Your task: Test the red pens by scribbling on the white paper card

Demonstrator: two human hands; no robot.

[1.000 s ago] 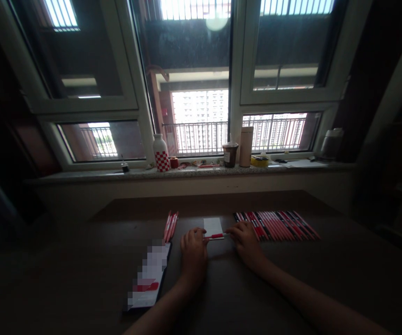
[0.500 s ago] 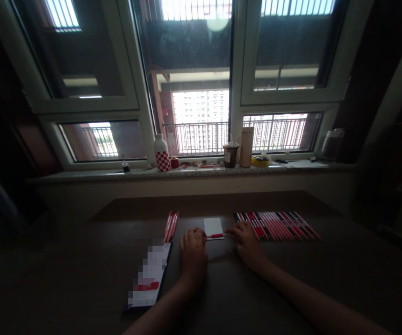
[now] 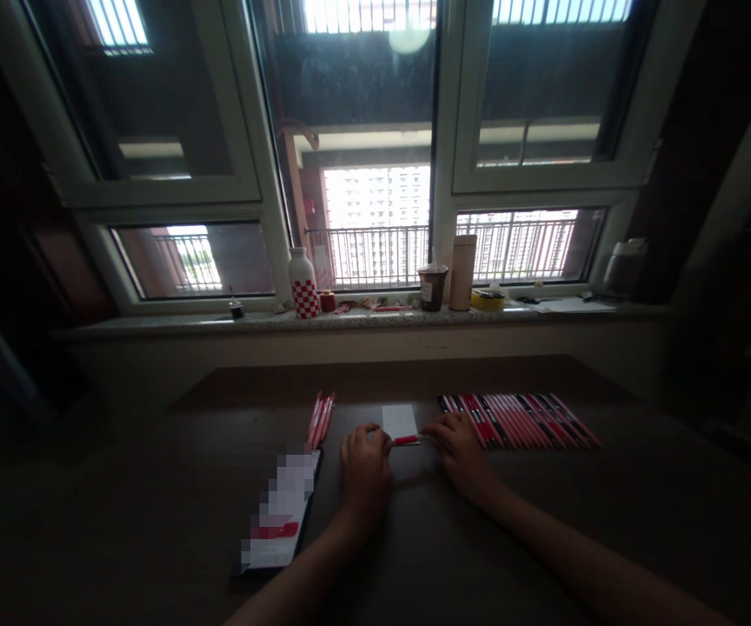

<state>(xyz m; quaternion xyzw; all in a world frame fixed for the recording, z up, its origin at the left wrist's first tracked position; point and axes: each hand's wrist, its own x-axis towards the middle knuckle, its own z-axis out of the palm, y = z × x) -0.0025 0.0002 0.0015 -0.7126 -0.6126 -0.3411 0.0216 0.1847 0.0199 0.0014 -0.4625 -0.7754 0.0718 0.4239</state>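
A slim red pen (image 3: 405, 440) lies level between my hands, just over the near edge of a small white pad (image 3: 399, 421). My left hand (image 3: 365, 469) is closed, its fingertips pinching the pen's left end and hiding it. At the pen's pale right end, the fingers of my right hand (image 3: 459, 450) are pinched together. A long row of red, pink and black pens (image 3: 519, 421) lies side by side just beyond my right hand. To the left of the pad is a small bunch of pink pens (image 3: 321, 419).
A dark-edged flat case (image 3: 277, 513), partly pixelated, lies left of my left forearm on the brown table (image 3: 154, 487). On the windowsill stand a red-checked white bottle (image 3: 303, 285), a lidded drink cup (image 3: 433, 287), a tan flask (image 3: 462, 273) and a yellow tape roll (image 3: 488, 300).
My left hand has shifted slightly right, towards my right hand. Less of the pen's thin left end shows between them. My right hand stays almost in place.
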